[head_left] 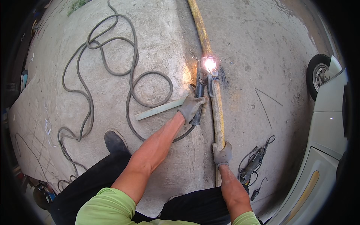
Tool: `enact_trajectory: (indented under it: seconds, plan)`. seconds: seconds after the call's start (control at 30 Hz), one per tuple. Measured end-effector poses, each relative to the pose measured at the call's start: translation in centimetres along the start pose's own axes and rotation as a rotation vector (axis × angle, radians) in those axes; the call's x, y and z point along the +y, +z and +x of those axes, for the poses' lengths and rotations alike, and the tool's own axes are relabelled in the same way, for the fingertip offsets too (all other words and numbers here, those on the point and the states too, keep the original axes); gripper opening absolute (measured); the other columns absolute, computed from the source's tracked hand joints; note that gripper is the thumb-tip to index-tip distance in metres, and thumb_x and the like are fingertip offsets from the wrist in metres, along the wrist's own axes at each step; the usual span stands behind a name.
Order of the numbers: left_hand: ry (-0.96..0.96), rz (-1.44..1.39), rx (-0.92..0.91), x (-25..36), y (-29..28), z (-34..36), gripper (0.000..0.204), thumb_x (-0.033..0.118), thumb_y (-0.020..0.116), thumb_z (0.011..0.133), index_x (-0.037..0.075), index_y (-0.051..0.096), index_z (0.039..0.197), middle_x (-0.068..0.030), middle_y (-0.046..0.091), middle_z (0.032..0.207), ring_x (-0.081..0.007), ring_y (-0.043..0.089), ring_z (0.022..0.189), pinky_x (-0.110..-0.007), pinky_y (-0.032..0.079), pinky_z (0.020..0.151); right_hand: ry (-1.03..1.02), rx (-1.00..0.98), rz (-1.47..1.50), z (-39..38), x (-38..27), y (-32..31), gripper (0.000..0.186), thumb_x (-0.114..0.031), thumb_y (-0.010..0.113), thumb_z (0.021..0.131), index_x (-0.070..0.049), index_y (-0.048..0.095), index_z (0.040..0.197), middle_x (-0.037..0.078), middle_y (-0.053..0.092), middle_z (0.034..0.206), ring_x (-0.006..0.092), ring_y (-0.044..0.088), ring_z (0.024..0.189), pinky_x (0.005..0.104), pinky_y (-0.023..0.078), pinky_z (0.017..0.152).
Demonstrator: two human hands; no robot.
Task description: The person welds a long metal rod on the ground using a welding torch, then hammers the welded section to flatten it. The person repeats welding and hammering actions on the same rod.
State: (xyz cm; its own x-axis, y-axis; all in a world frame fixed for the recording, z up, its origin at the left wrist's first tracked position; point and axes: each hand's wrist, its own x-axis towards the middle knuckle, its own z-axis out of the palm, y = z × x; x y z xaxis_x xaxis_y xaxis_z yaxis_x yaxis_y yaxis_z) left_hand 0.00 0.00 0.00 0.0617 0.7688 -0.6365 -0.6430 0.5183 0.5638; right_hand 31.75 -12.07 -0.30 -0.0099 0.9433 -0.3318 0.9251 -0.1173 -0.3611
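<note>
My left hand (192, 107), in a grey work glove, is closed round the black handle of a welding electrode holder (200, 90). A thick cable runs from the handle's lower end. Just beyond the holder a bright welding arc (210, 63) glares on a worn yellow metal bar (202, 35); its glow hides the joint and the electrode's tip. Lower down, my gloved right hand (222, 154) grips the near length of yellow bar (217, 116), which lies lengthwise in front of me. A flat pale green strip (161, 109) lies beside my left hand, its far end partly hidden.
Loops of black cable (131, 67) spread over the concrete at left. An angle grinder (252, 165) with its cord lies right of my right hand. Thin rods (263, 107) lie farther up. A pale vehicle (326, 142) with a wheel (320, 75) borders the right side.
</note>
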Motion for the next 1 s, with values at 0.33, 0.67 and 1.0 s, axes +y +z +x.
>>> enact_trajectory:
  seconds: [0.33,0.67,1.0]
  plan:
    - [-0.034,-0.025,0.019,0.65,0.28,-0.54,0.017,0.017,0.068,0.108,0.004,0.064,0.118,-0.0087,0.069,0.088,-0.0162,0.067,0.061,-0.036,0.059,0.054,0.005,0.009,-0.011,-0.06,0.04,0.44,0.069,-0.050,0.085,0.083,-0.003,0.066,0.129,0.023,0.070,0.121,0.0428,0.069,0.112,0.0512,0.055,0.098]
    - [-0.042,-0.007,0.004,0.14,-0.09,-0.42,0.020,0.018,0.066,0.111,0.002,0.063,0.123,-0.0084,0.069,0.088,-0.0164,0.067,0.064,-0.036,0.060,0.056,0.000,-0.005,-0.019,0.04,-0.09,0.30,0.069,-0.051,0.085,0.084,-0.003,0.066,0.130,0.023,0.069,0.121,0.0425,0.069,0.112,0.0508,0.055,0.098]
    - [-0.023,0.013,0.049,0.62,0.65,-0.62,0.015,0.016,0.065,0.110,0.004,0.062,0.119,-0.0083,0.069,0.087,-0.0159,0.067,0.062,-0.036,0.059,0.054,-0.003,0.008,-0.013,0.09,0.17,0.44,0.070,-0.051,0.085,0.084,-0.002,0.065,0.130,0.023,0.069,0.122,0.0428,0.069,0.113,0.0513,0.055,0.098]
